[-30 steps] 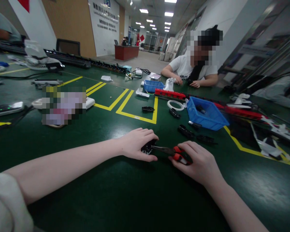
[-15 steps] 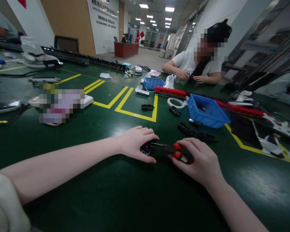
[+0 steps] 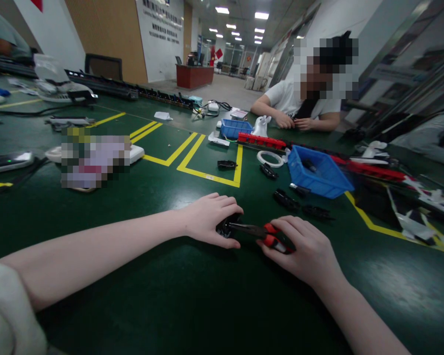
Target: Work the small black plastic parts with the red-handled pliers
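My left hand [image 3: 215,219] is curled around a small black plastic part [image 3: 224,227], holding it just above or on the green table [image 3: 192,305]; the hand hides much of the part. With my right hand [image 3: 299,244] I grip red-and-black long-nose pliers [image 3: 272,235] by the handles. Their jaws point left and reach the black part between my left thumb and fingers. Whether the tips pinch it, I cannot tell. Just beyond my right hand lie several similar black parts [image 3: 285,199].
A blue bin [image 3: 318,177] with black pieces stands at right, beside a white tape roll [image 3: 270,159]. Farther back are a red strip [image 3: 262,141] and a smaller blue bin [image 3: 237,129]. A phone [image 3: 96,160] lies at left. Across the table sits a person [image 3: 296,101].
The plier handles have drawn closer together, and my right hand has tilted slightly. My left hand keeps its place on the black part.
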Demonstrator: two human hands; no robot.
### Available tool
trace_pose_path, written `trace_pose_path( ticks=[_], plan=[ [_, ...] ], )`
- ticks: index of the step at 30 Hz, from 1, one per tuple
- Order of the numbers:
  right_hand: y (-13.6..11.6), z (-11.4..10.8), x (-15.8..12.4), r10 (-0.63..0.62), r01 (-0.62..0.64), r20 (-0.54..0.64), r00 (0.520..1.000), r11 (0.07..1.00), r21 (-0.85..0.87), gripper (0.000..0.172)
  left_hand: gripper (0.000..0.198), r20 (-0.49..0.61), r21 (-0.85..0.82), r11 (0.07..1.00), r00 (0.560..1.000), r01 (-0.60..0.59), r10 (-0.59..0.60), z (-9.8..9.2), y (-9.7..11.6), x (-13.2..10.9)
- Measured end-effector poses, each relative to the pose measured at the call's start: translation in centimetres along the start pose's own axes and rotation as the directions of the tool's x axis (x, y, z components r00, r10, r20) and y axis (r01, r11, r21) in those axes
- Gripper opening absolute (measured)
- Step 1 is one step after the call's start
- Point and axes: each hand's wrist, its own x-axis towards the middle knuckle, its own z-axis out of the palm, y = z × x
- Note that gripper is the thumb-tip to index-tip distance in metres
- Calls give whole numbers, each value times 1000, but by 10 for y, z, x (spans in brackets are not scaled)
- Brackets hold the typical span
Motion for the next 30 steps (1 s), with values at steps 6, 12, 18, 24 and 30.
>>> trace_pose_path(
  ticks=[6,12,18,24,30],
  plan=[
    [0,2,1,-21,22,23,1000,998,-52,23,59,1,-15,1000,1000,20,-20,0,1,1],
    [0,5,1,15,-12,89,996,999,-33,22,57,-4,-21,1000,1000,23,-23,-1,1,1],
    [1,3,2,36,-34,110,993,999,-19,22,58,-7,-30,999,1000,16,-17,-1,1,3],
    [3,5,0,90,-90,74,993,996,-9,33,57,-4,-42,996,997,73,-73,-2,3,6],
    [10,8,-3,253,-256,40,967,964,70,36,59,-14,-38,993,994,111,-112,-2,5,7]
  ],
)
